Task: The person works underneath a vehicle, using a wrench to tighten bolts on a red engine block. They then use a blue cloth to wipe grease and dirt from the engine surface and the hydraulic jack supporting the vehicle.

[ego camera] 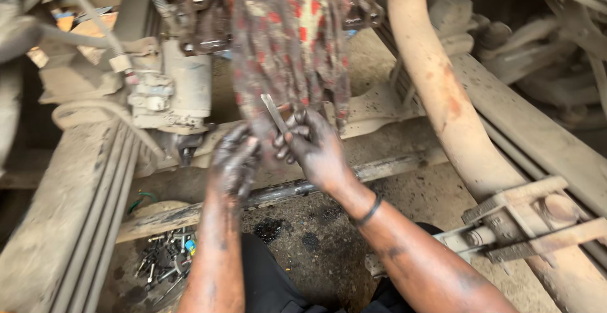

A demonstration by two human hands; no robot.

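Head view, frame centre: your right hand [319, 152] pinches a thin metal strip [274, 113], angled up-left. Your left hand [234, 161] is curled beside it, gripping the patterned rag [291, 41]. Oily floor [329, 237] below; loose bolts [165, 263] lower left.

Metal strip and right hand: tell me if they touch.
Touching. The head view shows the right hand pinching the metal strip between its fingers.

The hands [278, 155] sit at centre; a rag [291, 41] hangs at twelve o'clock, a pipe [442, 104] at two, loose bolts [165, 259] at seven.
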